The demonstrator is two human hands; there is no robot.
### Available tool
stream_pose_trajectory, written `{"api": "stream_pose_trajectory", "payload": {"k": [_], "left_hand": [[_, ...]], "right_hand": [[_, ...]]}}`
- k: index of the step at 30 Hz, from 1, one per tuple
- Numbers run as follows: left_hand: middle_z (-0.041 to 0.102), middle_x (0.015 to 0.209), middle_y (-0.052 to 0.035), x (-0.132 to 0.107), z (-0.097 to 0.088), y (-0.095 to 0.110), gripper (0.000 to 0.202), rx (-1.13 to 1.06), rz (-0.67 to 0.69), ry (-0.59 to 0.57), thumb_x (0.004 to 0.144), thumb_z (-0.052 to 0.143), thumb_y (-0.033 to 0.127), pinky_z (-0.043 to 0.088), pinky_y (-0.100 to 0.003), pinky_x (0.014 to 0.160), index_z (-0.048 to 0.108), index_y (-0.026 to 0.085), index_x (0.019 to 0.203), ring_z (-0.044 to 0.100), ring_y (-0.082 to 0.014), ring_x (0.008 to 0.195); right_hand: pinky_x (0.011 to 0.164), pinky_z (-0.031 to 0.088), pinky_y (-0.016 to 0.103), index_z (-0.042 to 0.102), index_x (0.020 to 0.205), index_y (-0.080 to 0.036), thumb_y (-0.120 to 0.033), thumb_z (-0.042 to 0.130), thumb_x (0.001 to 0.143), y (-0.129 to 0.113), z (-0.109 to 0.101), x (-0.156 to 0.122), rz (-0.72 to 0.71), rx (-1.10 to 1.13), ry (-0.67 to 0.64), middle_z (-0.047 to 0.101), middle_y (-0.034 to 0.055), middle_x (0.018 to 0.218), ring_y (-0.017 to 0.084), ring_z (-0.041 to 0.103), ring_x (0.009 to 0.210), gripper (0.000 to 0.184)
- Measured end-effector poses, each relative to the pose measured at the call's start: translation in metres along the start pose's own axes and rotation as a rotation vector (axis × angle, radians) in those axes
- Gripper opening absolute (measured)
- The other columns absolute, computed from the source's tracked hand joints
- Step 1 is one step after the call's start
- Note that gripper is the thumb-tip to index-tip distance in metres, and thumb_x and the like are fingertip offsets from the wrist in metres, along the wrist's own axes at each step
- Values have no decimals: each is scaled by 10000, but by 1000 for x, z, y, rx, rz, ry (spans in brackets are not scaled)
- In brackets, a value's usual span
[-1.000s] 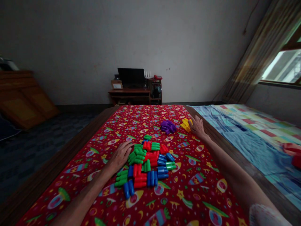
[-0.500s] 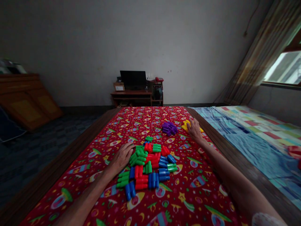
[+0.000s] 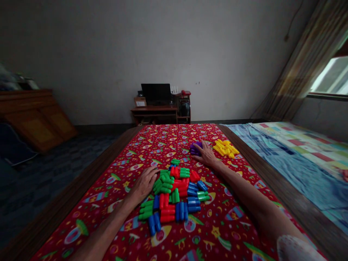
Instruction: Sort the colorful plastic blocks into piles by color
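Observation:
A heap of red, green and blue plastic blocks point(image 3: 174, 192) lies in the middle of a red patterned cloth point(image 3: 228, 224). My left hand point(image 3: 144, 183) rests flat against the heap's left side, fingers spread and touching green blocks. Farther back my right hand point(image 3: 207, 155) lies over a small pile of purple blocks point(image 3: 195, 146), fingers stretched out and covering part of it. A pile of yellow blocks point(image 3: 225, 148) sits just right of that hand, untouched.
The cloth covers a wooden-edged table point(image 3: 81, 188). A bed with a blue and checked cover point(image 3: 293, 159) runs along the right. A desk with a dark monitor point(image 3: 156, 105) stands at the far wall, a wooden cabinet point(image 3: 35, 116) at left.
My right hand has left the yellow pile and moved left onto the purple blocks. The left hand has stayed at the heap. The camera has shifted slightly.

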State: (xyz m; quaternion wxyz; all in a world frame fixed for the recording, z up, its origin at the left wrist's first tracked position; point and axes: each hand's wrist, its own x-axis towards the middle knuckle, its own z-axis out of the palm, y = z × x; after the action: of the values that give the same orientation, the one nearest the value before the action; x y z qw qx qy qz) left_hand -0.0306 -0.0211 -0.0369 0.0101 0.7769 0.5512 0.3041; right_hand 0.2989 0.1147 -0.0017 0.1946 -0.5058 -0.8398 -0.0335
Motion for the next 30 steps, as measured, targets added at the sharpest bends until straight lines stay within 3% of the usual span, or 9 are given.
{"api": "stream_pose_trajectory", "payload": {"k": [6,11,14,17,21,26,30], "left_hand": [[628,1236,-105,1,-4,3,447,-7,12,-10,948,302,382,460,-422,1034,663,190,1130,569,-232,1181],[624,1234,-138,2,-5,4,483,-10,1,-3,949,287,391,456,-434,1034,664,149,1129,567,-247,1181],[630,1225,-130,2,-5,5,467,-13,5,-6,944,299,389,459,-434,1028,668,163,1117,566,-246,1180],[633,1221,-118,2,-5,7,451,-24,12,0,940,307,390,456,-434,1029,670,180,1106,569,-243,1175],[633,1222,-117,4,-6,9,447,-57,9,9,937,313,396,439,-439,1043,665,179,1104,565,-242,1181],[651,1208,-125,10,-11,17,474,-160,1,-21,937,292,407,438,-438,1042,638,158,1143,582,-238,1158],[620,1272,-129,11,-14,30,474,-227,98,-128,902,407,456,439,-422,1039,602,164,1220,563,-250,1187]], "right_hand": [[1051,341,536,392,1462,-263,-508,541,886,9,3,5,-21,-10,-2,293,197,1514,380,308,1376,643],[1051,333,548,402,1457,-244,-494,573,871,6,-5,8,-5,-1,9,353,200,1490,384,341,1359,659],[1056,319,557,417,1445,-194,-451,550,893,-4,-16,-2,17,50,115,386,210,1477,372,357,1355,623],[1002,410,442,509,1368,-154,-351,470,940,-17,-30,-25,-45,212,183,563,185,1333,292,528,1222,473],[797,498,315,647,1203,-167,-321,454,944,-44,-42,-63,-134,415,23,730,113,1024,217,687,882,358],[845,476,295,562,1305,-122,-251,568,863,-82,-37,-76,-291,412,-122,678,143,1176,232,648,1033,460],[832,468,280,594,1252,-163,-197,576,846,-96,-29,-69,-245,366,-89,699,113,1135,209,652,995,407]]}}
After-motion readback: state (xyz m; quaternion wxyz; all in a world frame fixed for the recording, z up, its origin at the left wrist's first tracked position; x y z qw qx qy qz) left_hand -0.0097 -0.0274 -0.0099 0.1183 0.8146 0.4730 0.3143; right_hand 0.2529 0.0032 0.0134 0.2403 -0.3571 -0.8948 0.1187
